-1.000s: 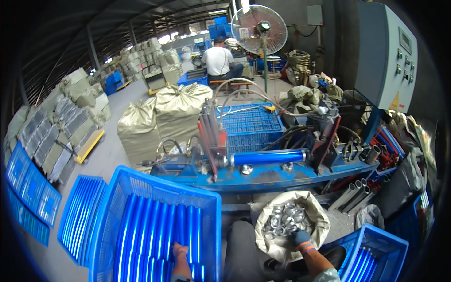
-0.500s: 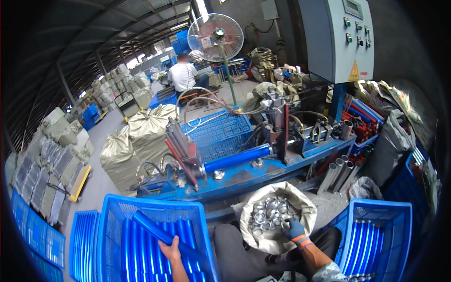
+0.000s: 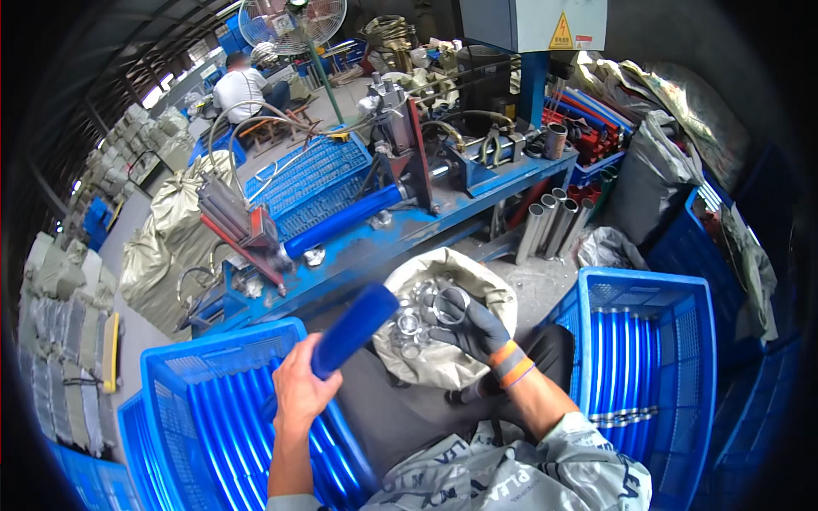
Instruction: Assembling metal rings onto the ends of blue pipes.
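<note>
My bare left hand (image 3: 300, 387) is wrapped round the lower end of a shiny blue metal tube (image 3: 356, 328). The tube tilts up and to the right above the left crate's edge. In a dark glove with an orange band at the wrist, my right hand (image 3: 479, 330) pinches a silver metal ring (image 3: 450, 305). Both are over a pale woven sack (image 3: 490, 294) with its rim rolled down. Loose silver rings (image 3: 409, 324) fill the part of the sack that shows. A gap separates the held ring from the tube's upper end.
A blue crate (image 3: 166, 362) of blue tubes stands at left, another crate (image 3: 692, 341) of tubes at right. Ahead, a blue machine bench (image 3: 358, 255) carries a clamped blue tube (image 3: 345, 223). Behind it, a person (image 3: 243, 92) sits near a fan (image 3: 294, 17).
My left hand has lifted the blue tube from the crate and swung its end toward the sack. My right hand has come up with a ring. The view has shifted right and down.
</note>
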`<state>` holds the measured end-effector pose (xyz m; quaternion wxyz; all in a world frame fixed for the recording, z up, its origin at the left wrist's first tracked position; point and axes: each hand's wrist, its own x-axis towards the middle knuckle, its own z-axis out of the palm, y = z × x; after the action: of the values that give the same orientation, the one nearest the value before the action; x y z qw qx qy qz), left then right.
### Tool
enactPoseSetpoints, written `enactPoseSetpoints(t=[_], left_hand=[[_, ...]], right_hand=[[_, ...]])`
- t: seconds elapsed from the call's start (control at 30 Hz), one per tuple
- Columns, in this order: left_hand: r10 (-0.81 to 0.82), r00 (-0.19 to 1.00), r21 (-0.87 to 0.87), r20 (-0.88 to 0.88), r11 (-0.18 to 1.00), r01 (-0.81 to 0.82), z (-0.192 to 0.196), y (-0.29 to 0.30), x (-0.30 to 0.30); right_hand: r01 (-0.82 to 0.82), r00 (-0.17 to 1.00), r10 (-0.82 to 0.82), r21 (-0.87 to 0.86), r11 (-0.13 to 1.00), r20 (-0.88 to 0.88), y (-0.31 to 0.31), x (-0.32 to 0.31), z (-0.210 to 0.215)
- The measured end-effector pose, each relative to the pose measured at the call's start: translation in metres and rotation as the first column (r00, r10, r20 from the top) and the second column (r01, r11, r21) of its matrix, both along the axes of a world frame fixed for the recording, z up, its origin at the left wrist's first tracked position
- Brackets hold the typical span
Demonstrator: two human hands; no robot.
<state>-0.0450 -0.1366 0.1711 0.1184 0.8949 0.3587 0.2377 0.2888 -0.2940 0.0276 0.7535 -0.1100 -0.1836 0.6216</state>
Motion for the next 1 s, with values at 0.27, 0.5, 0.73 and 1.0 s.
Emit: enactPoseSetpoints(t=[0.27, 0.5, 0.73, 1.0], left_hand=[[-0.16, 0.969, 0.0, -0.187, 0.987, 0.163, 0.014, -0.024, 0.014], [-0.114, 0.984, 0.044, -0.134, 0.992, 0.121, 0.026, -0.015, 0.016], [-0.181, 0.951, 0.03, -0.252, 0.98, 0.195, 0.017, -0.012, 0.022], [-0.172, 0.951, 0.001, -0.256, 0.984, 0.178, 0.007, -0.013, 0.024]], right_hand=[[0.084, 0.954, -0.074, -0.02, 0.996, 0.289, -0.008, -0.005, 0.011], [0.288, 0.588, -0.204, 0.033, 0.957, 0.782, -0.017, 0.004, 0.036], [0.239, 0.801, -0.213, 0.029, 0.971, 0.56, -0.004, -0.001, 0.033], [0.347, 0.622, -0.216, -0.018, 0.938, 0.752, -0.004, -0.008, 0.028]])
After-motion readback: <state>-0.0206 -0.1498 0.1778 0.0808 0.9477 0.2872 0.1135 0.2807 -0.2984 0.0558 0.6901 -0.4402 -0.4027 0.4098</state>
